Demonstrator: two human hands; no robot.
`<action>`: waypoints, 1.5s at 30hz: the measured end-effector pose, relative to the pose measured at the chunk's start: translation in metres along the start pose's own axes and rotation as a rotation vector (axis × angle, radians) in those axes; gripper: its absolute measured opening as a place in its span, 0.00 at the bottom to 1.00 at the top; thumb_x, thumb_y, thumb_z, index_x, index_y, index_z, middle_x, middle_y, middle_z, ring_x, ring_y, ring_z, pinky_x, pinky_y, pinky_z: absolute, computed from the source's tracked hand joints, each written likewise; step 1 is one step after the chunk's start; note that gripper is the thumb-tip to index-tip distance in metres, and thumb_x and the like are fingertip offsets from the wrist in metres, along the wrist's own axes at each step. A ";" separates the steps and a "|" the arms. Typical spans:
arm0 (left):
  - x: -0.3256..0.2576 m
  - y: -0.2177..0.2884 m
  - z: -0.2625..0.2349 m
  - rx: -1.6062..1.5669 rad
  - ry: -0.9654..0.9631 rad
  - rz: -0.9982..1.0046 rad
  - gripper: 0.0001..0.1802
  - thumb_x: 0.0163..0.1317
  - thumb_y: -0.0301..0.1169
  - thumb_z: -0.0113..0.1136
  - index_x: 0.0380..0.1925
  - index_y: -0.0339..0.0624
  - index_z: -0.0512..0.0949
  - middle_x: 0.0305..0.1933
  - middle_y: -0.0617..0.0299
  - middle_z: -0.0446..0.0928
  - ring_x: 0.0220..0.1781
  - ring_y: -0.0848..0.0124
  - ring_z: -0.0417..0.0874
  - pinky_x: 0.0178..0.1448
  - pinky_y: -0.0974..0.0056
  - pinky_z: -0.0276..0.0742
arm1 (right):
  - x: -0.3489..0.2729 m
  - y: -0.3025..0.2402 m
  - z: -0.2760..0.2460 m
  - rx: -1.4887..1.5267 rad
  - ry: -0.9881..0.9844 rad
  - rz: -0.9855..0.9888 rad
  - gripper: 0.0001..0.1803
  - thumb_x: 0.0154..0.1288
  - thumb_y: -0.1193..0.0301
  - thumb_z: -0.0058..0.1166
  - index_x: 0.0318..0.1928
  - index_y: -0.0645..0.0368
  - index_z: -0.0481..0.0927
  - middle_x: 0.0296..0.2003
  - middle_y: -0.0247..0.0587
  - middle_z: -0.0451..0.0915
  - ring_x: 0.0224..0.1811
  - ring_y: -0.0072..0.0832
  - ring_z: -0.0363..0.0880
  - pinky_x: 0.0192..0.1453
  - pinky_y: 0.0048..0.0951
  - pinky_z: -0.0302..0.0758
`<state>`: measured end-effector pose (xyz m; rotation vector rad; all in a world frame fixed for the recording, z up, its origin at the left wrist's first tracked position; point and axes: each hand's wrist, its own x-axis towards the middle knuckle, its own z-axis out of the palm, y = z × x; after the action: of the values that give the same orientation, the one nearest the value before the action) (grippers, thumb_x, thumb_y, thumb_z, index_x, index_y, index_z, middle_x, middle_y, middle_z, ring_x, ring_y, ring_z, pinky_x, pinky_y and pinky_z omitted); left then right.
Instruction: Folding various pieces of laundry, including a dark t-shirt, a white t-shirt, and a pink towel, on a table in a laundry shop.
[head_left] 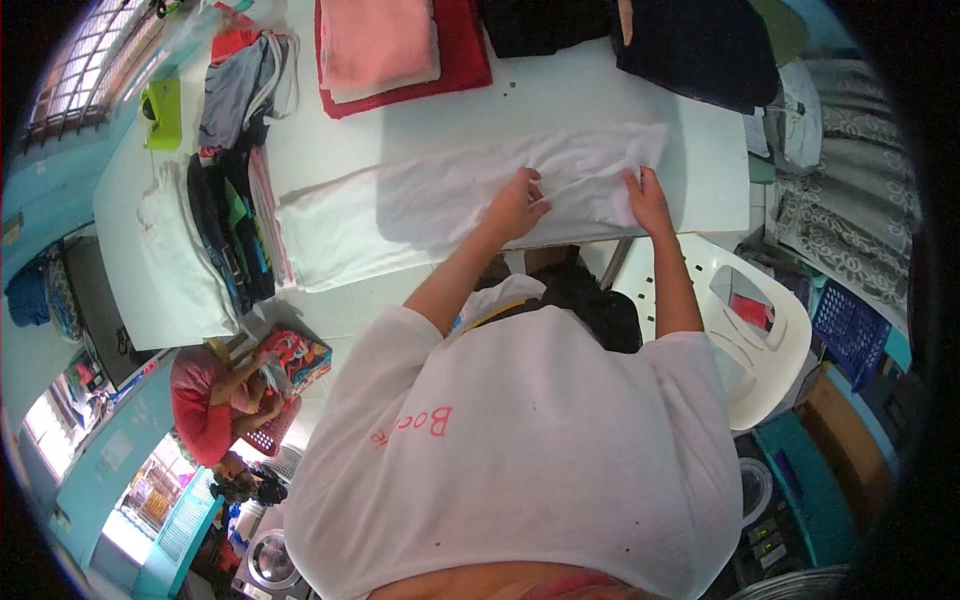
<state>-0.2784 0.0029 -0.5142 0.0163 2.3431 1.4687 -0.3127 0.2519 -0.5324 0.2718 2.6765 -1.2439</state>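
Note:
A long white cloth (440, 195), folded into a narrow strip, lies across the white table along its near edge. My left hand (518, 207) rests on the middle of it, fingers loosely curled and apart. Near the cloth's right end, my right hand (650, 203) has its thumb and fingers closed on the near edge. Small wrinkles run through the fabric between both hands. The cloth's left end lies flat, close to a row of folded clothes. What kind of garment it is, I cannot tell.
Pink and red folded towels (380, 50) and black folded cloths (690, 50) lie at the table's far side. Stacked clothes (230, 210) and a green tape dispenser (160, 115) sit left. A white plastic chair (780, 310) stands right. Another person (205, 400) is at lower left.

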 end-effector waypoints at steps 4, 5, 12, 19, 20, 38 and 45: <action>-0.011 0.007 -0.006 -0.139 -0.072 -0.002 0.21 0.51 0.30 0.58 0.42 0.39 0.61 0.32 0.51 0.74 0.33 0.62 0.77 0.37 0.63 0.73 | -0.013 -0.010 -0.014 -0.180 -0.147 0.146 0.21 0.60 0.55 0.42 0.35 0.64 0.70 0.28 0.53 0.74 0.33 0.45 0.73 0.38 0.36 0.67; -0.011 0.009 -0.008 -0.134 -0.068 -0.020 0.21 0.51 0.30 0.58 0.42 0.39 0.61 0.32 0.51 0.74 0.33 0.62 0.77 0.37 0.63 0.73 | -0.014 -0.012 -0.016 -0.156 -0.091 0.136 0.20 0.60 0.55 0.42 0.33 0.63 0.70 0.27 0.54 0.73 0.31 0.47 0.72 0.37 0.38 0.67; -0.030 -0.014 -0.029 -0.020 -0.014 -0.005 0.21 0.45 0.28 0.59 0.41 0.40 0.66 0.37 0.51 0.72 0.42 0.57 0.73 0.46 0.59 0.69 | -0.008 -0.004 -0.004 -0.225 -0.108 0.076 0.21 0.58 0.54 0.44 0.33 0.63 0.71 0.28 0.53 0.74 0.31 0.46 0.73 0.36 0.37 0.67; -0.131 -0.114 -0.132 0.436 0.511 -0.110 0.19 0.39 0.22 0.55 0.37 0.37 0.70 0.42 0.49 0.68 0.49 0.54 0.66 0.54 0.57 0.62 | -0.013 0.003 -0.002 -0.057 -0.184 0.206 0.27 0.49 0.48 0.54 0.34 0.64 0.77 0.30 0.49 0.78 0.34 0.36 0.76 0.41 0.31 0.70; -0.145 -0.130 -0.147 0.574 0.634 -0.157 0.19 0.42 0.23 0.56 0.38 0.35 0.68 0.41 0.48 0.68 0.47 0.53 0.66 0.53 0.57 0.62 | -0.014 0.001 -0.003 -0.060 -0.188 0.201 0.27 0.49 0.48 0.54 0.34 0.64 0.77 0.30 0.49 0.78 0.34 0.36 0.76 0.41 0.31 0.70; -0.200 -0.203 -0.194 0.384 1.024 -0.862 0.22 0.44 0.37 0.62 0.35 0.37 0.67 0.31 0.54 0.72 0.39 0.55 0.73 0.43 0.58 0.70 | -0.004 0.008 -0.001 -0.209 -0.100 0.143 0.32 0.51 0.46 0.48 0.31 0.69 0.75 0.28 0.60 0.75 0.35 0.46 0.75 0.40 0.37 0.68; -0.192 -0.158 -0.247 -0.139 0.982 -0.715 0.15 0.46 0.30 0.61 0.31 0.37 0.67 0.28 0.59 0.71 0.33 0.68 0.75 0.37 0.64 0.73 | 0.017 -0.027 -0.021 -0.150 -0.059 0.059 0.27 0.55 0.50 0.47 0.35 0.67 0.74 0.29 0.50 0.77 0.33 0.35 0.75 0.39 0.31 0.69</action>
<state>-0.1486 -0.3228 -0.4980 -1.7182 2.3960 1.3721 -0.3378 0.2524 -0.5032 0.2865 2.6734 -1.0124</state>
